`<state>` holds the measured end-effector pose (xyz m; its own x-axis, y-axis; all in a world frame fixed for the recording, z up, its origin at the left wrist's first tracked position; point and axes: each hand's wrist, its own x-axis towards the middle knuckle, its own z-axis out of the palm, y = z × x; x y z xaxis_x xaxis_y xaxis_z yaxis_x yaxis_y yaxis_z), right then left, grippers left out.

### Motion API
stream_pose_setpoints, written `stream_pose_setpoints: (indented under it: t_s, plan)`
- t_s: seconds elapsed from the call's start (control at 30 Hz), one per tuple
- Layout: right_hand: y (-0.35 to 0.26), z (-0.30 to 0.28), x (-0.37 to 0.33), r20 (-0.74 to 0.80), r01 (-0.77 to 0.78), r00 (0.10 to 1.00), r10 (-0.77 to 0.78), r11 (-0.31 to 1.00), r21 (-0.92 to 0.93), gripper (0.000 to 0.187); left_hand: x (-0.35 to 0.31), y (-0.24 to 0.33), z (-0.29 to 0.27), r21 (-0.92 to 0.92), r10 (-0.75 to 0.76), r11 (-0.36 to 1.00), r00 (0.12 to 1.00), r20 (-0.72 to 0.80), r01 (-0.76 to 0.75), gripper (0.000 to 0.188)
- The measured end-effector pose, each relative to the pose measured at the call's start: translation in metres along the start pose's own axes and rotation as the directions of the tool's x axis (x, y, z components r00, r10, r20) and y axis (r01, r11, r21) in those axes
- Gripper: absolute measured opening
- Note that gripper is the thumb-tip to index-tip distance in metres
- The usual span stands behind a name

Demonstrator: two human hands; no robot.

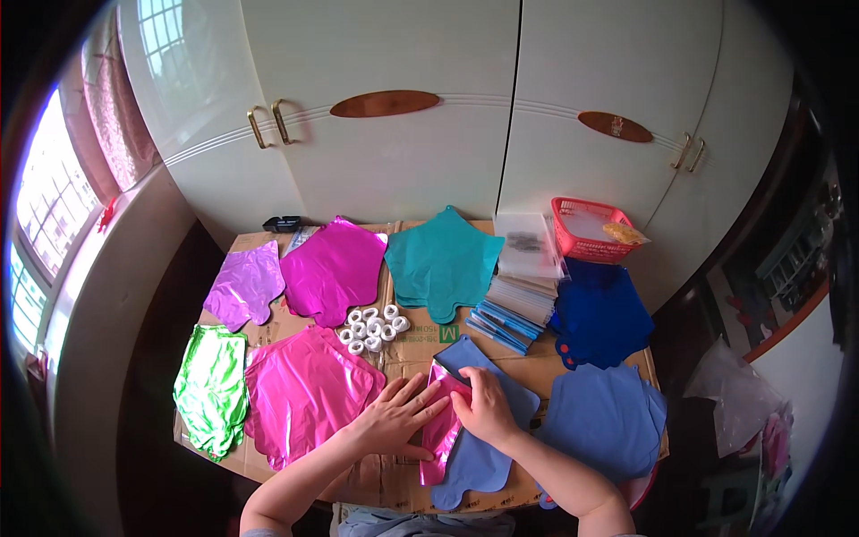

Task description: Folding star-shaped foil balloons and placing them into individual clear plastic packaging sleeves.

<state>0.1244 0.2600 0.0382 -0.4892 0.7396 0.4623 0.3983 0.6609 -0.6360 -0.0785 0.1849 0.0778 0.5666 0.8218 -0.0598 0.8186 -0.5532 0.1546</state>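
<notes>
A pink foil balloon, folded into a narrow strip, lies before me over a folded slate-blue foil balloon. My left hand rests flat on the strip's left side, fingers stretched out. From the right, my right hand has bent fingers and thumb closed at the strip's edge; its fingertips are partly hidden. Left of my hands is a stack of flat pink foil balloons. Small white ring-shaped rolls are heaped beyond my left hand.
Flat foil balloons lie around: green, lilac, magenta, teal, dark blue and slate-blue. Blue-edged packets, clear bags and a red basket sit far right. Cardboard covers the table; cabinets stand behind.
</notes>
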Motion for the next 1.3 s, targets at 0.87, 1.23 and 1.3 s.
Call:
stream_pose_setpoints:
  t_s: [0.87, 1.23, 1.3]
  plan:
    - [-0.02, -0.008, 0.005, 0.26, 0.235, 0.949, -0.176, 0.947, -0.217, 0.03, -0.011, 0.008, -0.008, -0.639, -0.655, 0.601, 0.754, -0.048, 0.481, 0.035]
    - [-0.019, -0.008, 0.003, 0.278, 0.241, 0.944, -0.18, 0.948, -0.206, 0.034, -0.022, 0.005, -0.008, -0.732, -0.689, 0.377, 0.7, 0.188, 0.567, 0.034]
    - [-0.018, -0.009, 0.004, 0.281, 0.247, 0.941, -0.186, 0.948, -0.199, 0.033, -0.023, 0.008, -0.016, -0.728, -0.677, 0.398, 0.715, 0.178, 0.558, 0.034]
